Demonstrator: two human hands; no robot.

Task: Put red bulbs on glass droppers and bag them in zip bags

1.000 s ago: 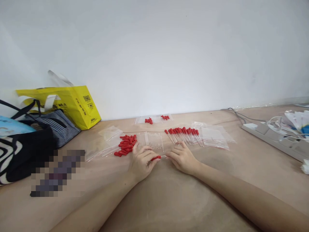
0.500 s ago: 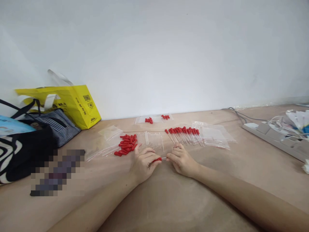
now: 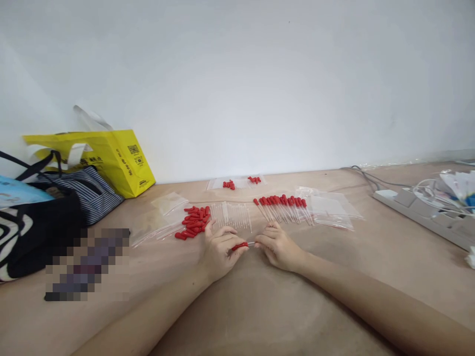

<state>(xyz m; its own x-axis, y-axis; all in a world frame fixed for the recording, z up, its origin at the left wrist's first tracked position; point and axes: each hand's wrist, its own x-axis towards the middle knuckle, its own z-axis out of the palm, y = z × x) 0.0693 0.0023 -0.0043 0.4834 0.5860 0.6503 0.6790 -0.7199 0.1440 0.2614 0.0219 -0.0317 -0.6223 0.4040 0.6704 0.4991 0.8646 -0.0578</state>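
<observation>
Well off the wall (image 3: 260, 89), red bulb (image 3: 240, 245).

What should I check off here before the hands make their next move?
1. Red cap gripped by the left hand: ok, pinched between thumb and fingers.
2. Clear tube gripped by the right hand: ok, held at the end away from the cap.
3. Cap and tube in line: ok, roughly end to end.
4. Tube fully seated in the cap: cannot tell, too small.
5. Loose red caps near the left hand: ok, heaped just beyond it.
6. Capped tubes clear of the right fingers: cannot tell, they lie very close.
</observation>
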